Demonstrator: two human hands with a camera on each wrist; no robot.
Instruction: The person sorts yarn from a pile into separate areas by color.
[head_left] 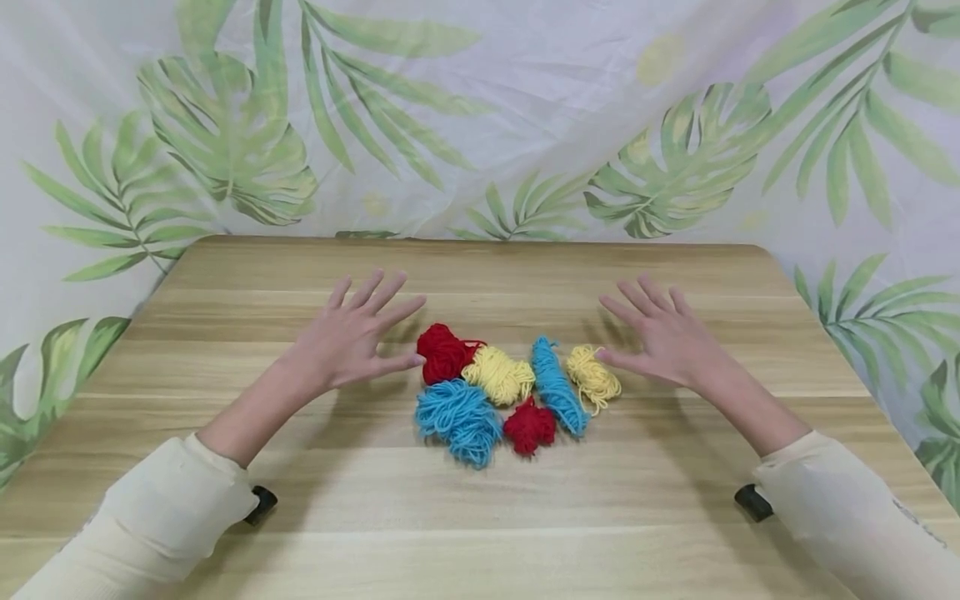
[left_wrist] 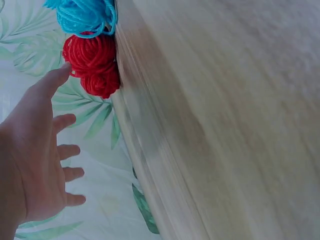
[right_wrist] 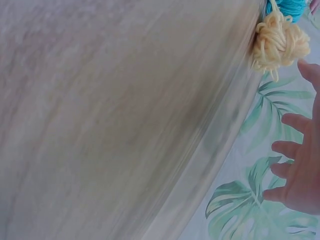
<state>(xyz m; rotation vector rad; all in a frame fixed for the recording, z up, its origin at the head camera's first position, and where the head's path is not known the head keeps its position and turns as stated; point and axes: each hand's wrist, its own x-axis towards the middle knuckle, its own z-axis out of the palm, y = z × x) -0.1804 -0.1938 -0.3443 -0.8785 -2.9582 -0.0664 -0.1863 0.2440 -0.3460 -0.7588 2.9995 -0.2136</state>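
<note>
Several small bundles of yarn lie in a cluster at the middle of the table. On the left are a red yarn ball and a loose blue yarn bundle. Between them and the long blue yarn skein sit a yellow yarn bundle and a smaller red yarn ball. A second yellow yarn bundle is at the right end. My left hand spreads its fingers beside the red ball, holding nothing. My right hand, fingers also spread, hovers beside the right yellow bundle, thumb close to it.
The wood-grain table stretches out on all sides of the yarn. Behind it hangs a pale cloth printed with green leaves. A dark strap end shows under the left sleeve and another dark piece under the right.
</note>
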